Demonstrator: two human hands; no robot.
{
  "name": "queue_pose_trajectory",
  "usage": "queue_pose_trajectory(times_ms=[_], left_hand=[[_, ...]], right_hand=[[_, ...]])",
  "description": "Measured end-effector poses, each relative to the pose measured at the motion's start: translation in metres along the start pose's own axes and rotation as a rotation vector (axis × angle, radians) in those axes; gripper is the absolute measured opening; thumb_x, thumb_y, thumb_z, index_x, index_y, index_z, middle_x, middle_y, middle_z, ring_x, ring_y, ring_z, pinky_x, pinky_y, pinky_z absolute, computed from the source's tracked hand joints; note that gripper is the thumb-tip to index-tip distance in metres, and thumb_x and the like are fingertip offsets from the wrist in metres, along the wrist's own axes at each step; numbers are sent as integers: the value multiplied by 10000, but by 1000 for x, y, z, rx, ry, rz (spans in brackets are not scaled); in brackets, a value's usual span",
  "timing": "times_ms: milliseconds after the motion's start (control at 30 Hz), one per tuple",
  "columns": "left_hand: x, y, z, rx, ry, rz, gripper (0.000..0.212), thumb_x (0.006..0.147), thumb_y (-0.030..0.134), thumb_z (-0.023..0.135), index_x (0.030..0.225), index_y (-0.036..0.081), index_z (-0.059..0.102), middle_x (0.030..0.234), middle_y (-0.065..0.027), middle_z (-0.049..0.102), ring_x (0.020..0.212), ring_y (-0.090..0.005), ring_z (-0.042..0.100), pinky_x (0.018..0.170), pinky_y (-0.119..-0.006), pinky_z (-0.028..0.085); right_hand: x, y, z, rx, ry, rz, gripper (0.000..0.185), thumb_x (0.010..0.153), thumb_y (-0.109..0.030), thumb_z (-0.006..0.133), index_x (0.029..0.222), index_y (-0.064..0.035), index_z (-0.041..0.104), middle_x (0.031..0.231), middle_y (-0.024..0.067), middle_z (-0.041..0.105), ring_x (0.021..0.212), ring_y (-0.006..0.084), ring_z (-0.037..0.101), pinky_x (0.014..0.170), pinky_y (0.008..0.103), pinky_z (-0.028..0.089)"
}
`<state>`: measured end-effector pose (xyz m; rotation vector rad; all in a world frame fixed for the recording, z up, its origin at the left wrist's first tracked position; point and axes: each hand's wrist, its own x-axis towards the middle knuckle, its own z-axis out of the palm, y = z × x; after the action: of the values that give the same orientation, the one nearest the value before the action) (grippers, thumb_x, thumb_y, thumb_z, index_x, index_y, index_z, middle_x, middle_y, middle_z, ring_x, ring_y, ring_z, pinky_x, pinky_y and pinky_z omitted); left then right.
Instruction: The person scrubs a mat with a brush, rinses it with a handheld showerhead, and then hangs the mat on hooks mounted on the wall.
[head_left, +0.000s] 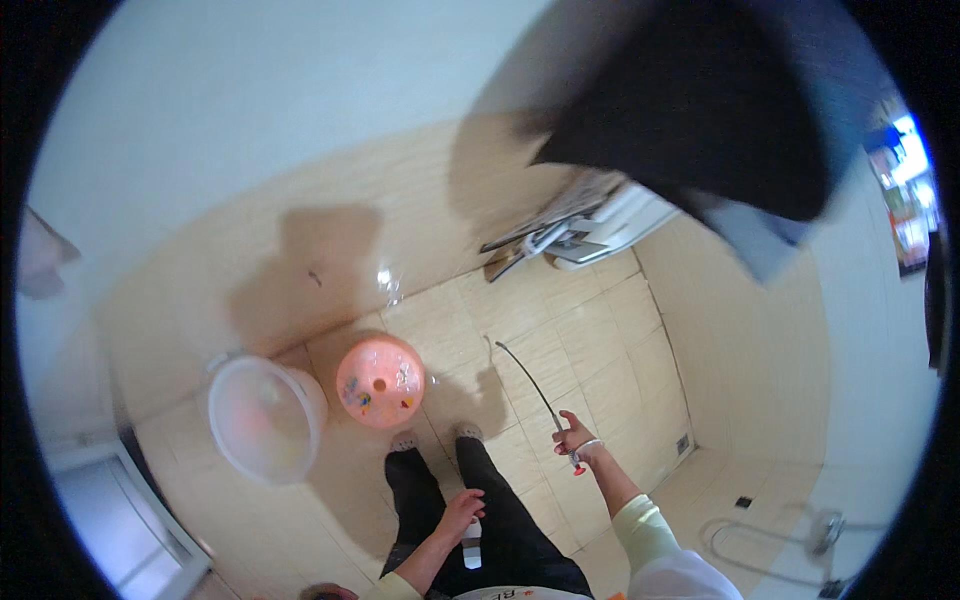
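Observation:
My right hand (576, 439) is closed around the handle of a thin flexible pick-up tool (532, 379) with a red end button; its dark shaft points up and left over the floor tiles. My left hand (463, 514) is low in front of my dark trousers, its fingers curled by a white and grey object (472, 544); whether the fingers grip it cannot be told. Ahead of my feet is a round pink plastic stool (380, 382) with a hole in its middle. A translucent plastic bucket (264, 420) stands to its left.
Dark cloth (690, 112) hangs close at the upper right. Behind it, white and grey items (592, 236) lean against the tiled wall. A floor drain (682, 444) lies near the right corner, with a shower hose (750, 532) at the lower right. A white-framed door (142, 517) is at lower left.

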<state>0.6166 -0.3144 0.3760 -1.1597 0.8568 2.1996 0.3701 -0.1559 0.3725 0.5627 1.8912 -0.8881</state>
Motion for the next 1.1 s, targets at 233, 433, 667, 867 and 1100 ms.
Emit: queue_pose_trajectory(times_ms=[233,433,667,867,1100], left_hand=[[-45,49,100,66,-98,27,236,807,250,485,995,112,516,765,-34,546,677,-132,521,597,-248,412],[-21,59,196,-122,-485,-205,243,792,345,479,843,111,524,734,-20,541,653,-153,523,546,-276,428],[53,6,304,-54,188,5,208,777,199,412,681,26,477,603,-94,498,502,-204,481,428,-325,399],[98,-42,381,62,334,17,189,761,175,436,638,36,479,575,-84,478,481,-190,453,410,-311,363],[63,-22,431,214,-95,-48,193,761,219,475,651,60,490,620,-50,469,567,-155,447,487,-307,380]], right_hand=[[-157,-4,-20,254,-206,-305,142,777,-162,508,843,-38,533,605,-6,463,451,88,437,407,231,373],[-196,41,-50,535,-377,-386,210,831,-251,470,817,-52,538,643,-1,501,553,82,464,479,217,380],[-220,98,-189,383,-421,-648,365,831,-312,477,1084,-49,471,923,38,509,816,123,508,690,256,412],[-236,120,-259,243,-438,-793,653,687,-259,667,1195,-26,331,1085,100,441,970,177,454,841,307,376],[-212,133,-296,-4,-318,-813,826,559,-288,758,1191,-7,306,1112,155,412,1029,243,417,885,314,339]])
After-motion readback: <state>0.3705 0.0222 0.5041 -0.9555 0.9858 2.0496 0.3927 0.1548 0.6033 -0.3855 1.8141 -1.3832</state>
